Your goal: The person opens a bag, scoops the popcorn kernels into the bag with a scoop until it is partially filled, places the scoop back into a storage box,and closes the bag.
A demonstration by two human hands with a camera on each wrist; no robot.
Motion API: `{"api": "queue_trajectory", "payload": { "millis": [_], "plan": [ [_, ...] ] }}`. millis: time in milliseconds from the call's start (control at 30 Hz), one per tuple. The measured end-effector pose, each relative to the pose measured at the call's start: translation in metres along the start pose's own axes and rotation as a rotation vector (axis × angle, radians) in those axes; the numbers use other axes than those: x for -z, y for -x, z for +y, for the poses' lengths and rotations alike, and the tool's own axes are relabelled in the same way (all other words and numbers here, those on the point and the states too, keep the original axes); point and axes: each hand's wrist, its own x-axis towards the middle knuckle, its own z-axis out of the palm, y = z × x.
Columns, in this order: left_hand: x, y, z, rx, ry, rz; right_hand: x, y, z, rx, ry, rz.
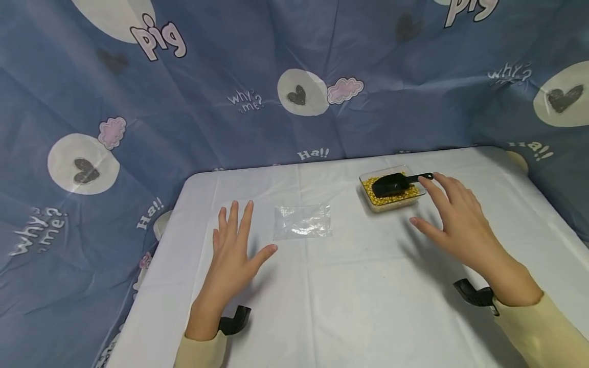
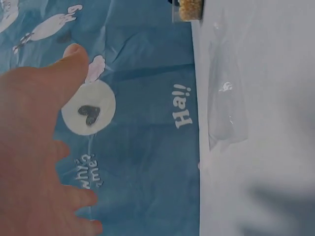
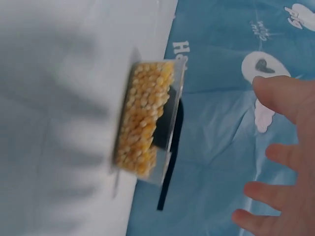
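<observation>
A clear plastic bag (image 1: pixel 302 222) lies flat near the middle of the white table. My left hand (image 1: pixel 232 263) hovers just left of it, fingers spread and holding nothing. Toward the back right stands a clear box (image 1: pixel 390 207) filled with yellow corn kernels (image 3: pixel 142 115). A black scoop (image 1: pixel 391 185) rests on the kernels, its handle reaching past the box's right rim. My right hand (image 1: pixel 460 230) is held over the table to the right of the box, fingers apart, with its fingertips close to the scoop's handle in the head view; nothing is in it.
A white cloth (image 1: pixel 349 306) covers the table. Behind and to the left hangs a blue printed curtain (image 1: pixel 221 133), along the table's back edge. A black strap (image 1: pixel 235 320) is on the left wrist and another black strap (image 1: pixel 474 294) on the right.
</observation>
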Motion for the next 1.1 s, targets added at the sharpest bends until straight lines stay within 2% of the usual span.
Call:
{"api": "queue_trajectory", "payload": {
  "millis": [200, 367, 533, 767, 1100],
  "plan": [
    [0.005, -0.023, 0.008, -0.048, -0.015, -0.019, -0.001, -0.022, -0.018, 0.042, -0.002, -0.014],
    [0.012, -0.044, 0.018, -0.085, -0.004, -0.009, -0.004, -0.040, -0.032, 0.091, -0.009, 0.012],
    [0.004, -0.060, 0.024, -0.093, 0.018, -0.025, -0.014, -0.054, -0.045, 0.107, -0.042, 0.020],
    [-0.017, -0.068, 0.022, -0.073, 0.000, -0.080, -0.036, -0.067, -0.060, 0.093, -0.094, 0.002],
    [-0.037, -0.068, 0.011, -0.058, -0.009, -0.129, -0.064, -0.061, -0.072, 0.052, -0.222, -0.031]
  ]
}}
